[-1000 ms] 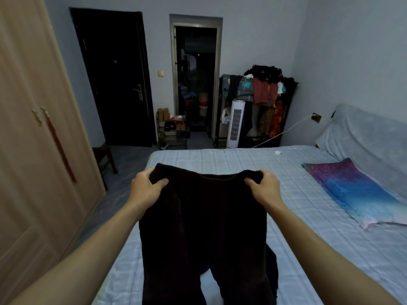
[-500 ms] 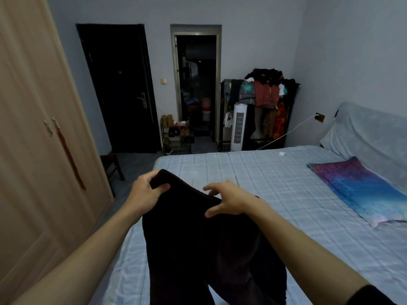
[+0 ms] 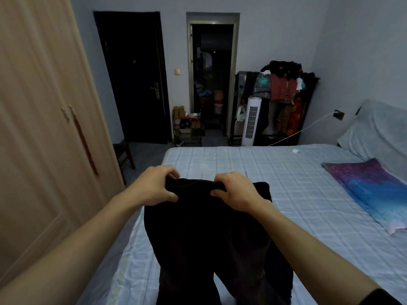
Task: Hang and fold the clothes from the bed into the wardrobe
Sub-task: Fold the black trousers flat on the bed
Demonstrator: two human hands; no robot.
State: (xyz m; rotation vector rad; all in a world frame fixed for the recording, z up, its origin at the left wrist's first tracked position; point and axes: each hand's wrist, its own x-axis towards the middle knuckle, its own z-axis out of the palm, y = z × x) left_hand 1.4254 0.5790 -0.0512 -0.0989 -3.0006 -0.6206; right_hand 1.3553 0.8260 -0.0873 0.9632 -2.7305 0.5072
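Left hand (image 3: 154, 187) and right hand (image 3: 234, 193) pinch the waistband of the trousers (image 3: 204, 234) with curled fingers; they hang below the fingers over the bed (image 3: 286, 194). Folding seems barely begun, and the wardrobe (image 3: 44, 128), left of the fingers, is closed.

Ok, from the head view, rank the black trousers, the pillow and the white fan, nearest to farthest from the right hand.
1. Black trousers: gripped at the waistband by the right hand.
2. Pillow: on the bed, off to the right.
3. White fan: on the floor beyond the bed.
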